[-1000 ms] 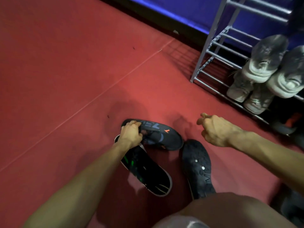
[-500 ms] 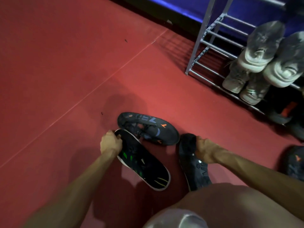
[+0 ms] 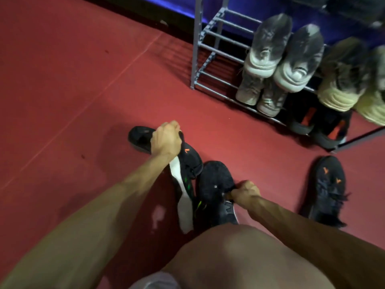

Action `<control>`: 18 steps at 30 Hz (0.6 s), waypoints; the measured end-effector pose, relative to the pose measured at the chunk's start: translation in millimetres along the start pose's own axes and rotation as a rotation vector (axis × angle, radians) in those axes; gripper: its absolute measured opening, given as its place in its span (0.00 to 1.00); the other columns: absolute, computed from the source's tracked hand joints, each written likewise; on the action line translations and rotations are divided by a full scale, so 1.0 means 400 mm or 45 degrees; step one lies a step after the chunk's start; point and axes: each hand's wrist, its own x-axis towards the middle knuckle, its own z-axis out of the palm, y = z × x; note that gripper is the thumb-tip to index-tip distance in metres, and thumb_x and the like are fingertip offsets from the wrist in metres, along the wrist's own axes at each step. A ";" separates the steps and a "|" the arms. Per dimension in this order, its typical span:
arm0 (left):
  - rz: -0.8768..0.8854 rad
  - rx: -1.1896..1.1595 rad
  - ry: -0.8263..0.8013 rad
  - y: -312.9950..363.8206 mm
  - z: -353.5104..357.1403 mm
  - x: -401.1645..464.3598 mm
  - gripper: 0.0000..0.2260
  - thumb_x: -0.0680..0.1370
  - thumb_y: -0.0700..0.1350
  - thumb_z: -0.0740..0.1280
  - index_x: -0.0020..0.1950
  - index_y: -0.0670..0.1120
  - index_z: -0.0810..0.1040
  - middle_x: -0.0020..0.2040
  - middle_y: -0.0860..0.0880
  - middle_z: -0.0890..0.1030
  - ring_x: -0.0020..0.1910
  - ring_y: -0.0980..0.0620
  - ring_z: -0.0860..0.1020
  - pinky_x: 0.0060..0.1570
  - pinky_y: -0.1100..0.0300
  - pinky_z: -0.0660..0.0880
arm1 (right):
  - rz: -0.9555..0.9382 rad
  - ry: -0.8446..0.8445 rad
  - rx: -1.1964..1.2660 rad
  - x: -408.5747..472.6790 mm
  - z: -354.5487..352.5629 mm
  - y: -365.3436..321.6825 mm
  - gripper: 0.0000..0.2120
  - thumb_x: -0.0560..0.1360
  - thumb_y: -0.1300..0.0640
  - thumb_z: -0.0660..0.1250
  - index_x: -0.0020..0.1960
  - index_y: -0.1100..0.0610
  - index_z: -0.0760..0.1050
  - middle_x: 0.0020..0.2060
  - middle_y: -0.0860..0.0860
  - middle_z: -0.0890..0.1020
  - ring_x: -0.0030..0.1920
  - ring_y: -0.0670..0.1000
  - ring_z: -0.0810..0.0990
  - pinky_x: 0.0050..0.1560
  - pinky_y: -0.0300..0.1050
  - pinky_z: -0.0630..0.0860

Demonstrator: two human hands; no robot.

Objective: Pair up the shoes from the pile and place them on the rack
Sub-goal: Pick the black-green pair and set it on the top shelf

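My left hand (image 3: pixel 166 140) is shut on one end of a black shoe with a white-edged, green-marked sole (image 3: pixel 184 197), which is tilted onto its side. Under that hand a black shoe with an orange mark (image 3: pixel 188 156) lies on the red floor. My right hand (image 3: pixel 244 192) grips the side of a dark speckled shoe (image 3: pixel 214 180) right beside the green-soled one. Another black shoe with orange marks (image 3: pixel 329 184) lies alone to the right. The grey metal rack (image 3: pixel 195 59) stands at the back right.
The rack holds a grey pair (image 3: pixel 287 49) above, a pale pair (image 3: pixel 258 94) below, tan shoes (image 3: pixel 341 86) and black-and-orange shoes (image 3: pixel 312 122) further right. A blue wall panel (image 3: pixel 145 3) runs behind. My bare knee (image 3: pixel 239 257) fills the bottom of the view.
My left hand left the orange-marked shoe, took the green-soled shoe and tipped it onto its side. My right hand came down and closed on the speckled shoe. The view shifted right.
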 end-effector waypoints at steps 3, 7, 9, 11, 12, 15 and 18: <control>0.346 -0.094 -0.147 0.092 0.034 -0.010 0.08 0.79 0.40 0.60 0.52 0.46 0.78 0.50 0.42 0.82 0.51 0.37 0.79 0.49 0.47 0.75 | -0.083 -0.080 0.193 -0.021 0.004 0.008 0.06 0.65 0.57 0.76 0.40 0.53 0.82 0.34 0.51 0.82 0.33 0.49 0.78 0.32 0.38 0.74; 0.357 -0.327 -0.262 0.127 0.091 -0.013 0.09 0.79 0.39 0.61 0.54 0.46 0.79 0.45 0.45 0.83 0.47 0.41 0.80 0.49 0.51 0.76 | -0.170 0.251 0.144 -0.065 0.004 -0.012 0.14 0.70 0.55 0.70 0.54 0.57 0.75 0.47 0.56 0.82 0.46 0.58 0.81 0.41 0.42 0.78; 0.218 -0.411 -0.271 0.112 0.111 -0.001 0.14 0.77 0.36 0.60 0.59 0.44 0.79 0.44 0.45 0.82 0.45 0.41 0.80 0.50 0.51 0.77 | -0.160 0.468 0.155 -0.072 -0.014 -0.018 0.15 0.71 0.57 0.68 0.53 0.59 0.67 0.51 0.60 0.79 0.53 0.65 0.79 0.50 0.53 0.76; 0.104 -0.337 -0.269 0.090 0.123 0.007 0.17 0.76 0.35 0.59 0.63 0.39 0.77 0.49 0.41 0.82 0.50 0.40 0.80 0.56 0.51 0.76 | -0.200 0.494 0.193 -0.059 -0.043 -0.015 0.13 0.72 0.59 0.67 0.53 0.60 0.66 0.54 0.61 0.78 0.55 0.64 0.78 0.53 0.53 0.74; 0.060 -0.285 -0.267 0.078 0.128 0.007 0.17 0.77 0.35 0.59 0.65 0.38 0.75 0.54 0.38 0.82 0.54 0.39 0.79 0.59 0.50 0.75 | -0.245 0.423 0.160 -0.046 -0.057 -0.009 0.13 0.73 0.59 0.67 0.55 0.60 0.68 0.55 0.60 0.78 0.56 0.63 0.78 0.54 0.51 0.73; 0.036 -0.153 -0.262 0.036 0.131 -0.020 0.15 0.77 0.39 0.62 0.63 0.37 0.75 0.58 0.37 0.79 0.58 0.36 0.77 0.61 0.47 0.73 | -0.330 0.198 0.153 -0.015 -0.082 0.005 0.14 0.74 0.63 0.62 0.58 0.56 0.78 0.54 0.56 0.84 0.56 0.58 0.81 0.60 0.44 0.76; 0.033 -0.027 -0.278 -0.003 0.122 -0.061 0.14 0.78 0.45 0.63 0.59 0.39 0.76 0.57 0.38 0.77 0.57 0.35 0.76 0.57 0.48 0.71 | -0.346 0.242 0.224 0.003 -0.084 0.029 0.17 0.72 0.68 0.58 0.52 0.56 0.81 0.48 0.58 0.85 0.50 0.60 0.83 0.56 0.49 0.79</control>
